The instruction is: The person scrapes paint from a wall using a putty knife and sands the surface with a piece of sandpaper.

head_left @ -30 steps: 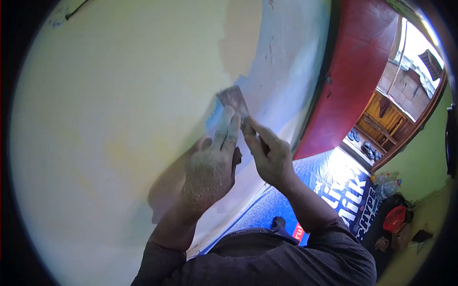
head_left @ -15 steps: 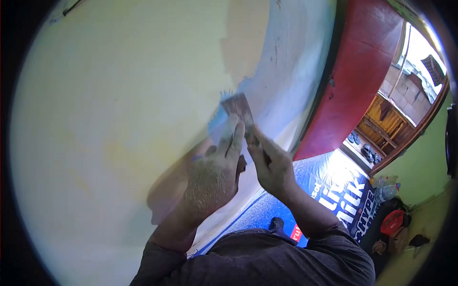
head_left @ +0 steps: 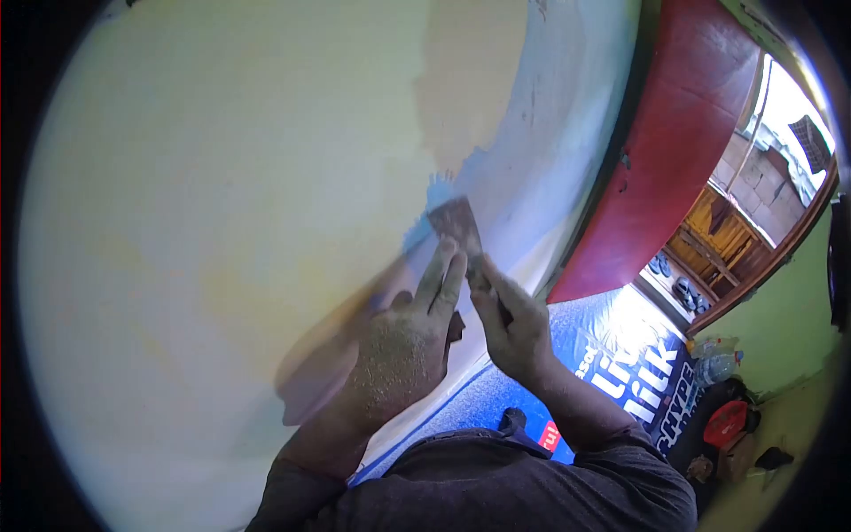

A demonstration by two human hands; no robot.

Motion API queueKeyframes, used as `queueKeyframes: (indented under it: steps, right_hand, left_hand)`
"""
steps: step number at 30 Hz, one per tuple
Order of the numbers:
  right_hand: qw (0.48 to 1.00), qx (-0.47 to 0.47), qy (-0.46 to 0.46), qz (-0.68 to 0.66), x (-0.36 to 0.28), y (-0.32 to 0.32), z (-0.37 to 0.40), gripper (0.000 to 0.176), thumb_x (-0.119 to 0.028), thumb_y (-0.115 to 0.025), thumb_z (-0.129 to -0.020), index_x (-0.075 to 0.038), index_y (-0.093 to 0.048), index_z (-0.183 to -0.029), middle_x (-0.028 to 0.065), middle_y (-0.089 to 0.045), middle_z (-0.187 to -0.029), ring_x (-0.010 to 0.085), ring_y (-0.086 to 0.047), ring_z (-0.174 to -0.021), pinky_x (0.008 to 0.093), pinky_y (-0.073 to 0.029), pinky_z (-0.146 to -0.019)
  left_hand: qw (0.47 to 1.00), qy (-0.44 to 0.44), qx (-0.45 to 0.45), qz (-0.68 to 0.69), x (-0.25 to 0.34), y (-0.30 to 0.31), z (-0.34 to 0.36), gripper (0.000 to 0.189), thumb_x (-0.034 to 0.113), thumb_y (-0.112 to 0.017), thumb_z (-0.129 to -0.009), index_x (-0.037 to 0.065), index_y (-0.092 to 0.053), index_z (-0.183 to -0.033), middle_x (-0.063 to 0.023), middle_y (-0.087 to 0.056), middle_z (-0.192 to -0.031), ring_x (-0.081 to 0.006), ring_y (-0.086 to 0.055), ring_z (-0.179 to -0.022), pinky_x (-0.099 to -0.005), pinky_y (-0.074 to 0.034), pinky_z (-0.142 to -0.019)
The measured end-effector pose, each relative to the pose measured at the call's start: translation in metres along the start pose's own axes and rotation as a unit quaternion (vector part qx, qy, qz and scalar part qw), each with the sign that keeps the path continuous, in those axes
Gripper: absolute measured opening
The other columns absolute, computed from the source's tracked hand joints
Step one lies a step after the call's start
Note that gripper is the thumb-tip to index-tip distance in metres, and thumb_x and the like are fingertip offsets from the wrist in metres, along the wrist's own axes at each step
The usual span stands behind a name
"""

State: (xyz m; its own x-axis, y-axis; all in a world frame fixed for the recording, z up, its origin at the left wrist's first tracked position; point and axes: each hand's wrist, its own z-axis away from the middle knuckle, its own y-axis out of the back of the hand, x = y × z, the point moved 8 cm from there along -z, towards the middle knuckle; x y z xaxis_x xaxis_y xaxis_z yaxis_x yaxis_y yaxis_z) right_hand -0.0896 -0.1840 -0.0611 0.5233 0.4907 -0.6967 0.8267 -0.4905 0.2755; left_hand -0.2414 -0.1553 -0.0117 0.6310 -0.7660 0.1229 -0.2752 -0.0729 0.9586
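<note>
My right hand (head_left: 516,330) is wrapped around the handle of a paint scraper (head_left: 455,218). Its wide, worn blade lies against the wall (head_left: 213,204), at the border between pale yellow-green paint and a blue patch (head_left: 441,191). Two stretched fingers of my left hand (head_left: 399,341) press on the blade from below. The other left fingers are curled, and a small dark brown piece (head_left: 456,327) sticks out beside that palm; its kind is hidden. Pale dust coats the back of my left hand.
A red door panel (head_left: 665,133) stands to the right, beside a doorway with shoes (head_left: 685,293). Below lies a blue printed banner (head_left: 612,355) on the floor. Plastic bottles (head_left: 716,365) and a red item (head_left: 727,423) sit along the green wall.
The scraper and both hands appear slightly lower and to the right in view, as does the whole scene. The blade sits a little lower relative to the blue patch's upper edge.
</note>
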Motion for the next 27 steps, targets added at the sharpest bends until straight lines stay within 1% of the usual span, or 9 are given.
queueKeyframes:
  steps: [5, 8, 12, 14, 19, 22, 23, 26, 27]
  right_hand:
    - [1.000, 0.015, -0.011, 0.006, -0.026, 0.010, -0.032, 0.050, -0.004, -0.074, -0.110, 0.006, -0.064, -0.159, 0.0241, -0.083, -0.120, 0.0303, -0.085, -0.100, 0.0402, -0.066, -0.086]
    - [0.999, 0.011, -0.003, 0.045, -0.012, 0.008, -0.011, 0.051, -0.005, -0.075, -0.110, 0.006, -0.064, -0.159, 0.0244, -0.083, -0.121, 0.0322, -0.086, -0.101, 0.0418, -0.066, -0.087]
    - [0.999, 0.010, -0.029, 0.019, -0.013, 0.009, -0.024, 0.050, -0.004, -0.074, -0.110, 0.006, -0.064, -0.158, 0.0252, -0.083, -0.119, 0.0343, -0.086, -0.106, 0.0427, -0.067, -0.091]
    - [0.999, 0.012, -0.043, 0.003, -0.020, 0.011, -0.032, 0.049, -0.004, -0.074, -0.110, 0.007, -0.064, -0.157, 0.0252, -0.083, -0.119, 0.0333, -0.086, -0.106, 0.0427, -0.067, -0.091]
    - [0.999, 0.033, 0.022, 0.011, -0.011, 0.007, -0.019, 0.050, -0.004, -0.075, -0.110, 0.007, -0.064, -0.158, 0.0242, -0.083, -0.118, 0.0253, -0.084, -0.093, 0.0394, -0.065, -0.081]
    - [0.999, 0.001, -0.050, 0.019, -0.015, 0.011, -0.035, 0.050, -0.003, -0.071, -0.113, 0.006, -0.061, -0.161, 0.0149, -0.082, -0.116, 0.0126, -0.074, -0.100, 0.0308, -0.061, -0.086]
    - [0.999, 0.005, -0.052, -0.001, -0.024, 0.013, -0.045, 0.049, -0.005, -0.074, -0.112, 0.006, -0.063, -0.158, 0.0234, -0.084, -0.121, 0.0215, -0.083, -0.094, 0.0359, -0.064, -0.081]
    - [0.999, 0.041, 0.020, -0.008, -0.018, 0.010, -0.042, 0.048, -0.005, -0.074, -0.112, 0.006, -0.064, -0.157, 0.0229, -0.084, -0.118, 0.0190, -0.082, -0.092, 0.0343, -0.063, -0.079]
    - [1.000, 0.023, -0.015, 0.000, -0.012, 0.008, -0.032, 0.049, -0.004, -0.075, -0.111, 0.006, -0.064, -0.157, 0.0232, -0.084, -0.116, 0.0197, -0.082, -0.093, 0.0340, -0.063, -0.080]
  left_hand:
    - [0.993, -0.025, 0.119, -0.004, 0.008, 0.031, -0.016, 0.086, 0.012, -0.070, -0.102, -0.004, -0.033, -0.178, -0.0289, -0.037, -0.184, -0.0439, -0.077, -0.115, -0.0535, -0.064, -0.094]
    - [0.999, 0.001, 0.034, 0.009, 0.005, 0.011, -0.008, 0.087, 0.012, -0.070, -0.103, -0.005, -0.031, -0.179, -0.0297, -0.037, -0.183, -0.0425, -0.076, -0.119, -0.0529, -0.064, -0.095]
    - [0.998, -0.013, 0.068, -0.006, 0.005, 0.016, -0.015, 0.088, 0.011, -0.071, -0.102, -0.006, -0.029, -0.179, -0.0321, -0.038, -0.182, -0.0440, -0.078, -0.114, -0.0531, -0.064, -0.094]
    - [0.992, -0.033, 0.120, 0.003, 0.008, 0.026, -0.023, 0.089, 0.010, -0.071, -0.102, -0.006, -0.028, -0.179, -0.0335, -0.038, -0.181, -0.0450, -0.078, -0.112, -0.0536, -0.064, -0.094]
    - [0.998, -0.009, 0.062, 0.028, 0.005, 0.016, -0.020, 0.089, 0.008, -0.071, -0.103, -0.006, -0.027, -0.179, -0.0324, -0.039, -0.181, -0.0469, -0.075, -0.120, -0.0537, -0.062, -0.102]
    - [0.994, -0.033, 0.107, -0.006, 0.003, 0.019, -0.020, 0.088, 0.007, -0.070, -0.102, -0.006, -0.029, -0.179, -0.0321, -0.039, -0.181, -0.0478, -0.075, -0.122, -0.0523, -0.060, -0.107]
    - [0.992, -0.034, 0.122, -0.013, 0.005, 0.029, -0.026, 0.088, 0.007, -0.070, -0.102, -0.006, -0.030, -0.178, -0.0322, -0.039, -0.181, -0.0481, -0.075, -0.123, -0.0520, -0.060, -0.108]
    - [0.991, -0.032, 0.128, -0.005, 0.007, 0.034, -0.026, 0.086, 0.009, -0.072, -0.101, -0.007, -0.033, -0.177, -0.0320, -0.041, -0.181, -0.0479, -0.076, -0.121, -0.0513, -0.059, -0.109]
    - [0.994, -0.028, 0.109, 0.002, 0.005, 0.025, -0.021, 0.086, 0.010, -0.072, -0.101, -0.007, -0.034, -0.177, -0.0318, -0.041, -0.180, -0.0471, -0.076, -0.120, -0.0516, -0.060, -0.107]
